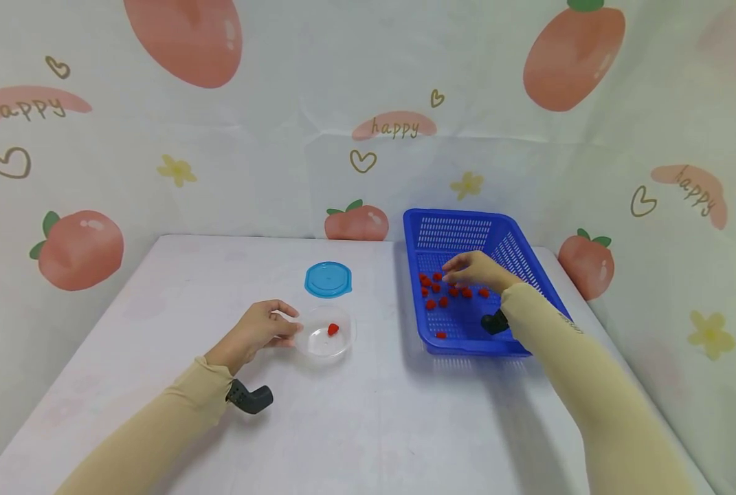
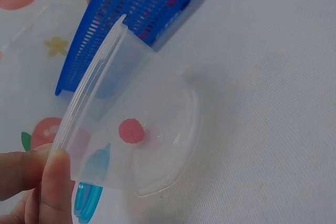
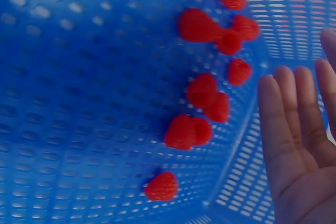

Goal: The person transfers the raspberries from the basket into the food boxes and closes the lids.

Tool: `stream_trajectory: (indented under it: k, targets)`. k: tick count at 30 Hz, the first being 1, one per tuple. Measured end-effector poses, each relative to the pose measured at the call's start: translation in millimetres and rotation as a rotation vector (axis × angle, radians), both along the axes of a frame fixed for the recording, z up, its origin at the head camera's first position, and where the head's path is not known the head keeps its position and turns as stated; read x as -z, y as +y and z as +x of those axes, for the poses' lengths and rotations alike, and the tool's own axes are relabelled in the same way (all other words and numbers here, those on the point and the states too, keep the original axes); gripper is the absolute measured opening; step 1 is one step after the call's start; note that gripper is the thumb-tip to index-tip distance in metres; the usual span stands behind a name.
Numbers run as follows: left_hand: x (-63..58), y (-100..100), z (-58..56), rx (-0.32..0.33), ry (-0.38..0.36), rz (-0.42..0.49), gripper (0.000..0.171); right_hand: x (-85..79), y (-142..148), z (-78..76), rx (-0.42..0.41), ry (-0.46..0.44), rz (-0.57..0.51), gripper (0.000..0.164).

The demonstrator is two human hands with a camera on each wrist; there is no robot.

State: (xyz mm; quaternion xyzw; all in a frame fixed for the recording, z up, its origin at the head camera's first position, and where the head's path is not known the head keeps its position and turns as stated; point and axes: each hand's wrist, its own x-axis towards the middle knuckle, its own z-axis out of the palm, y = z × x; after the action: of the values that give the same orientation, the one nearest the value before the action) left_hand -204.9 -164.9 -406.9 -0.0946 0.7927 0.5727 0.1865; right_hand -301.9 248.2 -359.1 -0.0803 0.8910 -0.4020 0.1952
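My left hand [image 1: 258, 333] pinches the rim of a clear plastic tub [image 2: 152, 77] between thumb and fingers. One red raspberry [image 1: 333, 329] lies inside the tub, seen through its wall in the left wrist view. Over the blue plastic basket [image 1: 470, 339], my right hand [image 1: 477, 269] hovers with its fingers extended, and no fruit shows in it. Several raspberries [image 3: 161, 186] are scattered across the basket floor below and beside those fingers, most of them toward the basket's left side in the head view.
A light blue lid [image 1: 328, 280] lies on the table [image 1: 318, 426] behind the tub. The basket's raised walls stand at the table's right side. A printed cloth [image 1: 256, 179] hangs behind and along the sides.
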Motion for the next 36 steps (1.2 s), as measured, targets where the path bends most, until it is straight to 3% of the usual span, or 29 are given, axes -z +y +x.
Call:
stream_trajectory:
  k: [6,20,36]
  targets:
    - [0.0,-0.1,0.4,0.002,0.011,-0.004,0.04,12.8,-3.9,-1.6,-0.047,-0.08,0.063,0.033]
    - [0.4,0.9,0.6,0.012,0.009,-0.001,0.041,19.3,-12.4,2.3,0.032,-0.187,0.131,0.027]
    - [-1.4,-0.8,1.8,0.003,0.01,0.001,0.042,21.9,-17.3,1.8,0.001,-0.148,0.162,0.013]
